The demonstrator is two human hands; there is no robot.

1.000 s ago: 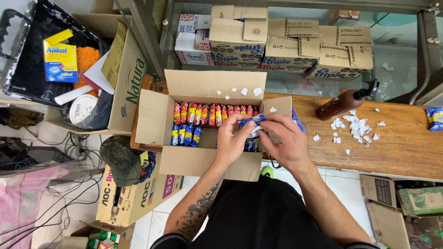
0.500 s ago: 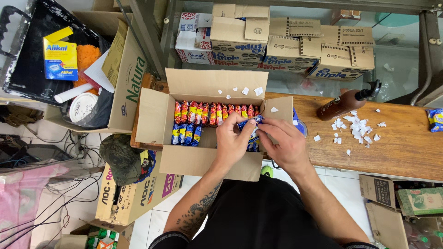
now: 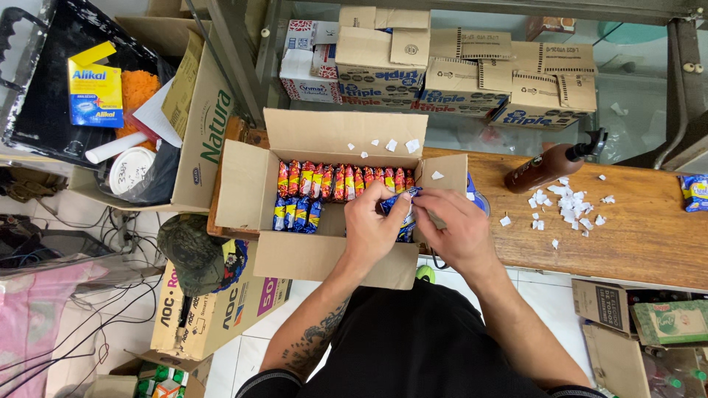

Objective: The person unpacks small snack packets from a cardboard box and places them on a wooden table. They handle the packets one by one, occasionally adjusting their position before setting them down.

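1. So far: back row of open cardboard box (image 3: 254, 193) filled w/ red/orange snack packs (image 3: 339, 181), standing on edge, packed tight from left wall across to near right wall.
2. Front row only started: short run of blue packs (image 3: 296, 214) at left end, a few more blue ones visible under the hands at right; gap of bare box floor btwn the two groups.
3. Both hands over right part of box. Left hand (image 3: 376, 228) closed round a blue-and-white wrapped pack (image 3: 402, 199), fingers curled on it. Right hand (image 3: 453, 228) pinching same pack from other side, thumb + forefinger at its end. Pack held just above front row, not yet seated.
4. Judging by rows: approx. half done or a bit more – back row complete, front row mostly left to fill.
5. Small white paper scraps (image 3: 568, 203) scattered on wooden table (image 3: 634, 236) right of box, near brown pump bottle (image 3: 549, 166); a few also on box's rear flap.
6. Can't tell how many loose packs remain; one blue pack at far right table edge.
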